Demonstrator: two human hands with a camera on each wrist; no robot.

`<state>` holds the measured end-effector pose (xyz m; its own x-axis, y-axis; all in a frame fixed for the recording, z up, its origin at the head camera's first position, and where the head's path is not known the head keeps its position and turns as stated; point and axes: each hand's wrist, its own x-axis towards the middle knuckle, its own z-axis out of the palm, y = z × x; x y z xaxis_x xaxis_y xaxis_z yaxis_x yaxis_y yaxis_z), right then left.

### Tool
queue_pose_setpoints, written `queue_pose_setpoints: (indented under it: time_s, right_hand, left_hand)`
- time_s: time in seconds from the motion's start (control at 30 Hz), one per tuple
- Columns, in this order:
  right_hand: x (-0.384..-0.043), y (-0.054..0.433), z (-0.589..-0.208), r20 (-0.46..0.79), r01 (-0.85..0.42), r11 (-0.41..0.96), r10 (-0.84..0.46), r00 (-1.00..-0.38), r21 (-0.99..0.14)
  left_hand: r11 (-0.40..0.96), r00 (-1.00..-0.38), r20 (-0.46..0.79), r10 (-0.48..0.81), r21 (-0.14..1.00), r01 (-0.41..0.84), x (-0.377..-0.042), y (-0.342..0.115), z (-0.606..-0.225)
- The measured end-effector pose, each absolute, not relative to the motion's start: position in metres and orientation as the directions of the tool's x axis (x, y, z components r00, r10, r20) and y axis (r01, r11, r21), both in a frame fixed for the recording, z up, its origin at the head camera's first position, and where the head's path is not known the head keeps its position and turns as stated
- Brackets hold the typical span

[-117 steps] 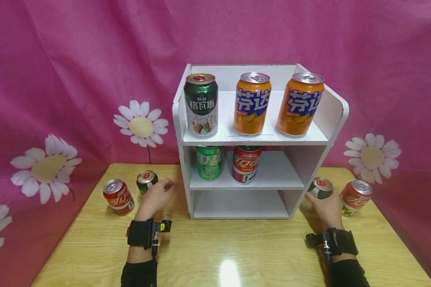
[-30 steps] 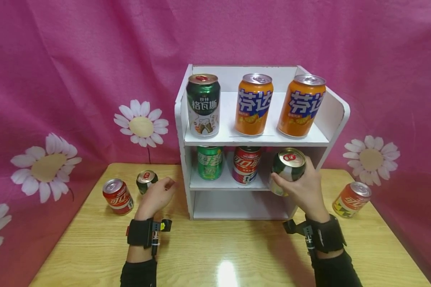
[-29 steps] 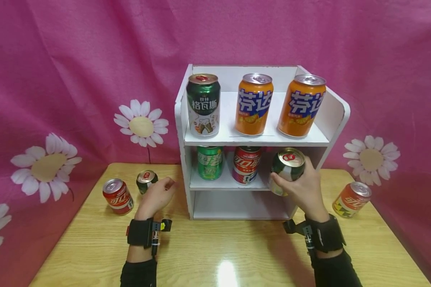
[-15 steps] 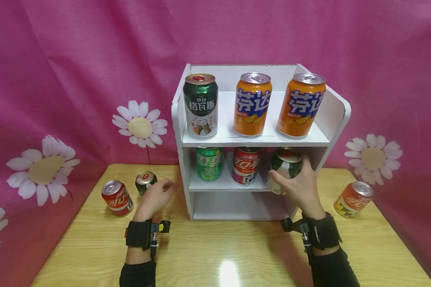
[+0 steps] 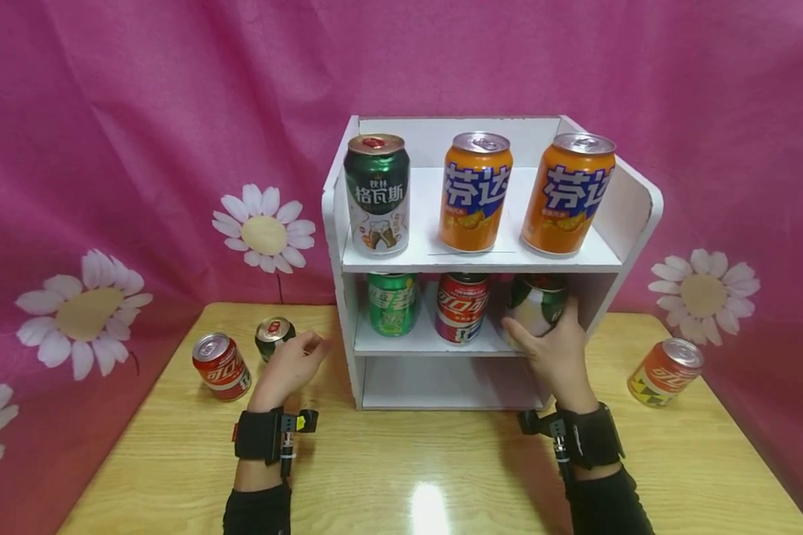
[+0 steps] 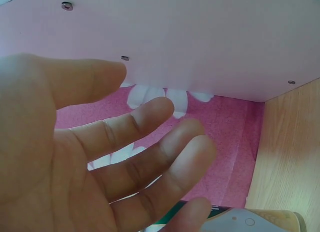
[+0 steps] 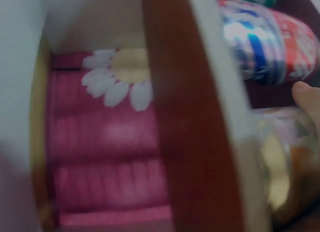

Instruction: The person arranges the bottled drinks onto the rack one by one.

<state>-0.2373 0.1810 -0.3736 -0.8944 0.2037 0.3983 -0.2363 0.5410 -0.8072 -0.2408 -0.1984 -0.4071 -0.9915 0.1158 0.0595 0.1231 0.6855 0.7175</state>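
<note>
In the head view my right hand (image 5: 557,355) grips a dark green and white drink can (image 5: 535,306) at the right end of the middle shelf, its top partly under the upper board. The right wrist view, blurred, shows the gold-coloured base of this can (image 7: 275,167) and my thumb by a red can (image 7: 295,44). My left hand (image 5: 291,371) hovers over the table left of the white shelf unit (image 5: 442,260), fingers loosely bent, holding nothing. Closest to it stands another dark green can (image 5: 273,336); the left wrist view shows a can (image 6: 250,221) below the fingers (image 6: 185,164).
On the top board stand a green-and-white can (image 5: 377,195) and two orange cans (image 5: 475,193). A green can (image 5: 392,303) and a red can (image 5: 462,306) share the middle shelf. Red cans also stand on the table at left (image 5: 221,367) and right (image 5: 665,371).
My right hand has carried the green and white can from the table at right to the middle shelf, then farther in under the upper board. My left hand has stayed in place.
</note>
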Motion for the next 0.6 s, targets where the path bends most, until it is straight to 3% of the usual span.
queue_pose_setpoints:
  time_s: [0.17, 0.6]
  right_hand:
    - [-0.2388, 0.1813, -0.3805, 0.393, -0.217, 0.596, 0.181, -0.902, -0.773]
    - [-0.2383, 0.1871, -0.3828, 0.464, -0.325, 0.565, 0.118, -0.878, -0.758]
  left_hand:
    - [0.682, -0.990, 0.068, 0.122, 0.719, 0.133, -0.2398, -0.1994, -0.4084]
    - [0.691, -0.990, 0.064, 0.129, 0.710, 0.136, -0.2427, -0.1978, -0.4096]
